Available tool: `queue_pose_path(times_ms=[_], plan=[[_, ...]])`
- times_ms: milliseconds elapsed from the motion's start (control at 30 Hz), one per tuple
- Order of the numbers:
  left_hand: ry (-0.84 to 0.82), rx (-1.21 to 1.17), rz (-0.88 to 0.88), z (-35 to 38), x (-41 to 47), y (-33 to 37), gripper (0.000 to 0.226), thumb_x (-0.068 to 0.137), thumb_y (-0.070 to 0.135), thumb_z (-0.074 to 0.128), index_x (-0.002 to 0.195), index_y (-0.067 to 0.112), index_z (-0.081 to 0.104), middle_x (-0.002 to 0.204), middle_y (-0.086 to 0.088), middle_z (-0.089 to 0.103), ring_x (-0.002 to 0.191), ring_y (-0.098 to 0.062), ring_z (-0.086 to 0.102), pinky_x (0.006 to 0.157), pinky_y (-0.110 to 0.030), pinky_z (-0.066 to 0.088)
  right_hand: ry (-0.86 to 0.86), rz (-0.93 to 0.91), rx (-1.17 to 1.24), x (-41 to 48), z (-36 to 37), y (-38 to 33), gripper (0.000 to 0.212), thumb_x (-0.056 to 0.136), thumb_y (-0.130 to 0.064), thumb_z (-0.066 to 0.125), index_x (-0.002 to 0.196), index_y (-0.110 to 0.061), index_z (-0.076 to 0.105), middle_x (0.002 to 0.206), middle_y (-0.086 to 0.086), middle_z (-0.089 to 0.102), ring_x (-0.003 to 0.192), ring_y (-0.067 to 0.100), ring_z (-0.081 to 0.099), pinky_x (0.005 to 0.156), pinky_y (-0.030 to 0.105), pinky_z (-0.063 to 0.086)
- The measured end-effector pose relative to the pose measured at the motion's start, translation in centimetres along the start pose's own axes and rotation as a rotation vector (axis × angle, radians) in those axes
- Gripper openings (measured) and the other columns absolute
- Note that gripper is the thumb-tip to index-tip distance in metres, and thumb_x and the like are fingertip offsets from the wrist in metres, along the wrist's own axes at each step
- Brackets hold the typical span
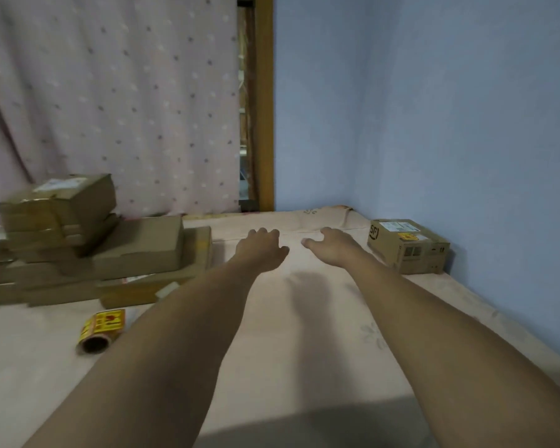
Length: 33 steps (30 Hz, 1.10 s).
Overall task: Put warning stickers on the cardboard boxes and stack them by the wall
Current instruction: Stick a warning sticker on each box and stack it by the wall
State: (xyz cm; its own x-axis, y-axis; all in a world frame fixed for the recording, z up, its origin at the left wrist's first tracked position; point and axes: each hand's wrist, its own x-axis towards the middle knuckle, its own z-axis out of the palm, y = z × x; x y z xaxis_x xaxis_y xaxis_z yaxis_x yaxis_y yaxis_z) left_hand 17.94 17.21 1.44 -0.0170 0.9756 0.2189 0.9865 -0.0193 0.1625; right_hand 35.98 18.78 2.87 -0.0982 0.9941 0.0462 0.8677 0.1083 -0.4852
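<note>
Cardboard boxes [88, 247] are piled mid-left; one stickered box [408, 245] is set by the wall [466, 124] at right. Left hand [261, 248] and right hand [335, 245] are held relaxed, grasping nothing, centre frame.

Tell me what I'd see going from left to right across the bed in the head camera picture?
pile of cardboard boxes → left hand → right hand → lone stickered box
</note>
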Motion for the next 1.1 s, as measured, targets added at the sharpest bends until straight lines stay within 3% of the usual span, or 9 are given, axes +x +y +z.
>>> queue_pose_path(times_ms=[133,267,367,500,600,767,933,1100], plan=[[0.021,0.052,-0.100,-3.3,-2.8,-7.6,0.051,0.100,0.049,0.040,0.136,0.016,0.050,0.135,-0.012,0.053,0.127,-0.034,0.046,0.095,-0.048,0.046,-0.018,-0.130,-0.090,-1.0,1.6,-7.1,0.081,0.096,-0.068,0.044,0.158,-0.018,0.032,0.165,0.004,0.031,0.150,0.030,0.031,0.117,0.045,0.034],[0.046,0.056,-0.184,-5.9,-5.9,-15.1,0.046,0.098,0.043,0.034,0.129,0.016,0.054,0.128,-0.011,0.059,0.112,-0.032,0.056,0.092,-0.045,0.052,-0.061,-0.228,-0.102,-1.7,4.3,-13.7,0.080,0.096,-0.068,0.043,0.158,-0.020,0.032,0.165,0.005,0.031,0.148,0.033,0.033,0.116,0.047,0.036],[0.074,-0.017,-0.334,-6.9,-8.4,-20.1,0.047,0.100,0.044,0.042,0.138,0.016,0.048,0.136,-0.012,0.052,0.126,-0.033,0.049,0.097,-0.047,0.048,-0.095,-0.295,-0.094,-2.2,6.9,-18.1,0.077,0.097,-0.067,0.042,0.158,-0.020,0.032,0.165,0.006,0.031,0.147,0.034,0.034,0.115,0.047,0.037],[0.111,-0.094,-0.517,-6.5,-10.8,-25.8,0.043,0.099,0.047,0.041,0.128,0.016,0.048,0.129,-0.012,0.052,0.118,-0.034,0.050,0.097,-0.050,0.048,-0.147,-0.310,-0.062,-2.6,11.3,-22.0,0.076,0.097,-0.066,0.047,0.157,-0.022,0.033,0.162,0.007,0.037,0.144,0.034,0.039,0.113,0.048,0.040],[0.115,-0.167,-0.615,-5.7,-11.8,-28.9,0.049,0.100,0.049,0.041,0.133,0.013,0.046,0.132,-0.015,0.052,0.121,-0.034,0.051,0.099,-0.049,0.048,-0.172,-0.277,-0.040,-2.4,14.2,-23.5,0.074,0.095,-0.067,0.049,0.155,-0.025,0.037,0.161,0.006,0.039,0.145,0.035,0.040,0.112,0.052,0.042],[0.113,-0.273,-0.622,-4.1,-11.6,-31.3,0.057,0.095,0.056,0.036,0.134,0.016,0.049,0.130,-0.014,0.057,0.113,-0.032,0.057,0.095,-0.050,0.051,-0.195,-0.256,-0.028,-1.1,17.1,-24.6,0.075,0.095,-0.066,0.049,0.156,-0.024,0.036,0.161,0.004,0.038,0.143,0.034,0.042,0.109,0.052,0.045],[0.186,-0.518,-0.675,-3.3,-9.9,-30.2,0.060,0.102,0.048,0.044,0.147,0.008,0.041,0.141,-0.016,0.052,0.127,-0.032,0.052,0.103,-0.046,0.048,-0.205,-0.222,0.104,0.0,18.8,-25.6,0.080,0.094,-0.065,0.050,0.159,-0.024,0.026,0.160,0.006,0.039,0.143,0.034,0.042,0.111,0.051,0.043],[0.261,-0.771,-0.744,-2.1,-8.4,-29.4,0.057,0.101,0.041,0.051,0.143,0.005,0.041,0.137,-0.018,0.052,0.120,-0.034,0.055,0.101,-0.049,0.051,-0.224,-0.142,0.285,0.9,19.7,-26.1,0.079,0.094,-0.061,0.054,0.157,-0.022,0.026,0.156,0.006,0.043,0.140,0.033,0.045,0.111,0.051,0.043]])
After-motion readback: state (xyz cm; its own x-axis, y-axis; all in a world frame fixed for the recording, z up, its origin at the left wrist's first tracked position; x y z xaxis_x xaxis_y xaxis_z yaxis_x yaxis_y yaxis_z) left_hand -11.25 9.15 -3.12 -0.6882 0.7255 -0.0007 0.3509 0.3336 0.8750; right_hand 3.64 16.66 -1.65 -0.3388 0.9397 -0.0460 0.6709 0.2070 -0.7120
